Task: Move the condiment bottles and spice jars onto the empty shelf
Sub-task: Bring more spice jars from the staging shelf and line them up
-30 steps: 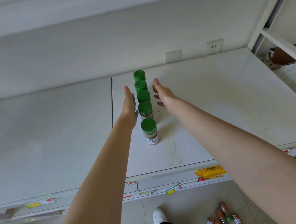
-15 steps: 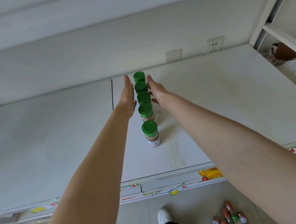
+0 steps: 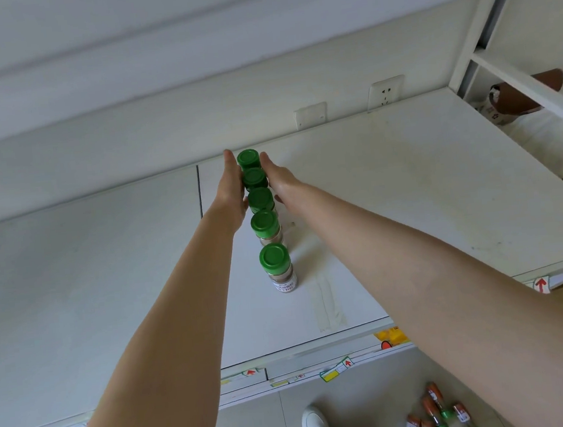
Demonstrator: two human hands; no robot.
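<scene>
A: Head view, one entry. Where are the spice jars (image 3: 260, 198) recorded?

B: Five green-lidded spice jars are logged upright on the white shelf (image 3: 409, 201). They are set in single file from the centre of the frame up toward the wall. The nearest jar (image 3: 275, 260) is seen apart from both hands, with its white label and brown contents visible. The farthest jar (image 3: 248, 158) is placed close to the shelf's rear edge.

A: State of the hands?

B: The left hand (image 3: 233, 188) is laid flat along the left of the row. Its fingers are straight and it is pressed against the second and third jars from the wall. The right hand (image 3: 278, 179) is held likewise on the right side, with fingers extended beside the two farthest jars. Nothing is gripped by either hand. Whether the right palm is in actual contact cannot be told.

A: Other items?

B: A cluster of bottles (image 3: 437, 415) with green caps is noted on the floor at the lower right, near a white shoe (image 3: 314, 423). A wall socket (image 3: 386, 92) and a blank plate (image 3: 311, 115) are noted above the shelf's rear edge. A strip of tape (image 3: 328, 303) is seen on the shelf, right of the nearest jar. Red-arrow labels (image 3: 540, 284) are stuck along the front edge.
</scene>
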